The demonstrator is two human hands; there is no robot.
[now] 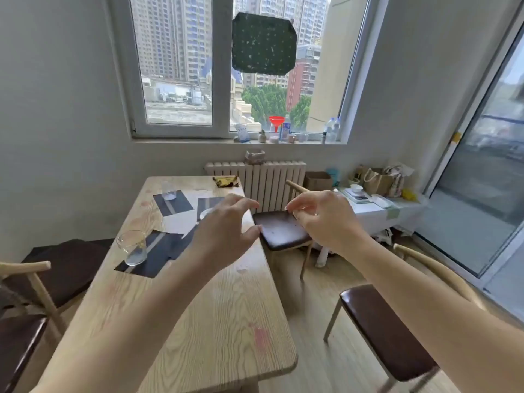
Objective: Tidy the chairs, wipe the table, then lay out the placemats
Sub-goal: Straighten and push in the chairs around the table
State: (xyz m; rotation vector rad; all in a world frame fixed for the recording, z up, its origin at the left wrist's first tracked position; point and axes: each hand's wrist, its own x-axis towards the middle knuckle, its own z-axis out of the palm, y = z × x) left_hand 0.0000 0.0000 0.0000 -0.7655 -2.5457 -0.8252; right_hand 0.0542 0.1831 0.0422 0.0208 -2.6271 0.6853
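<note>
Left hand (224,225) and right hand (326,217), spread and empty at frame centre, should probably grip the backrest of the far chair (283,229) evenly, sliding it square under the counter (221,307).

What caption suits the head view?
Left hand and right hand, empty, reach past the stained table toward a chair; placemats lie askew.

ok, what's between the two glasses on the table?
Head view: near glass sits on the near placemat, far glass on the far placemat; between the mats only stained bare table, white sheet beside it.
</note>
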